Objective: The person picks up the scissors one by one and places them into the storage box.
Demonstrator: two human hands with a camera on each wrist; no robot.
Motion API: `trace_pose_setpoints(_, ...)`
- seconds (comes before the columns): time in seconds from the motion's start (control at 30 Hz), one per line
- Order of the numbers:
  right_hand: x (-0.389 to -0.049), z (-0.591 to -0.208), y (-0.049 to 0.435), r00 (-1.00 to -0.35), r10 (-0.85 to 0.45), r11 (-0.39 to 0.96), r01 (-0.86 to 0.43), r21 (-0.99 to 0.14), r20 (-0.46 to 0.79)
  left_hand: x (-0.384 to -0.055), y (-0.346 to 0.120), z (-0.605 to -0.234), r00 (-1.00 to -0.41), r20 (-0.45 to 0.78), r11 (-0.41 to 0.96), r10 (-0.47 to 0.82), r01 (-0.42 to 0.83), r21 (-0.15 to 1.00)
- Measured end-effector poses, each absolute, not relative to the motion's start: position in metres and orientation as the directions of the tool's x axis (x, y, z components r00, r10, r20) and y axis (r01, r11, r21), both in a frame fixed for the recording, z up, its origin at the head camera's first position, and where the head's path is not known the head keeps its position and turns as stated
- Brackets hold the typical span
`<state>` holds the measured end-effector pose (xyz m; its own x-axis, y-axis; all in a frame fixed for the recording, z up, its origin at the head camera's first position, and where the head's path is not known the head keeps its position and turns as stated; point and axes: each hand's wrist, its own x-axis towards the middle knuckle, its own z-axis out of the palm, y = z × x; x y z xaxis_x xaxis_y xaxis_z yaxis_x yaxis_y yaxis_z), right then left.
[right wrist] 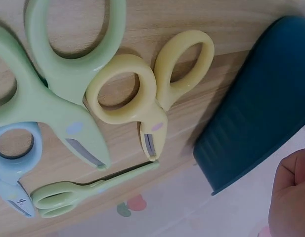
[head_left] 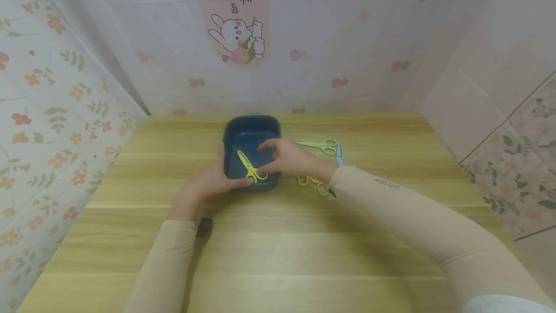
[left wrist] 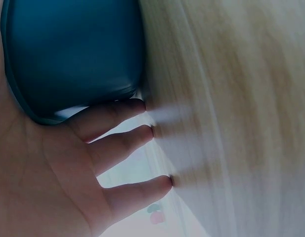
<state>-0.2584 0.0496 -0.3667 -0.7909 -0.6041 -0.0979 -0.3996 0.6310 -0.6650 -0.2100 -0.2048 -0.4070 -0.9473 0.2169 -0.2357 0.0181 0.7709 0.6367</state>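
Observation:
A deep blue plastic box (head_left: 254,122) stands on the table with one pair of yellow-green scissors (head_left: 247,162) inside, blades toward the back. My left hand (head_left: 213,177) holds the box at its front left corner, the thumb along the front rim. In the left wrist view the fingers (left wrist: 112,118) spread down the outer wall to the table. My right hand (head_left: 284,158) reaches over the right rim into the box. Its thumb and index finger are bent and apart, close to the scissors' handles, with nothing between them.
Right of the box, partly under my right forearm, lie several scissors: a large green pair (right wrist: 68,106), a yellow pair (right wrist: 159,111), a light blue pair (right wrist: 16,148) and a slim green pair (right wrist: 68,195). A patterned cloth (head_left: 347,37) hangs behind the wooden table (head_left: 278,255).

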Motion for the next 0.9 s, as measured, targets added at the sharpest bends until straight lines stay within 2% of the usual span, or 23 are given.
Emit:
trace_pose_setpoints(0.37,-0.261,-0.347,0.072,-0.847,-0.526,0.614,-0.31,-0.726,-0.084,-0.212,-0.203,-0.408,-0.949,-0.228,0.756,0.217,0.016,0.654)
trace_pose_setpoints(0.57,-0.267,-0.338,0.09,-0.862,-0.506,0.553,-0.313,-0.772,-0.013,-0.212,-0.204,-0.409,-0.952,-0.221,0.744,0.212,0.01,0.668)
trace_pose_setpoints(0.9,-0.268,-0.343,0.125,-0.89,-0.456,0.577,-0.279,-0.768,-0.019,-0.211,-0.203,-0.405,-0.947,-0.257,0.779,0.193,-0.012,0.627)
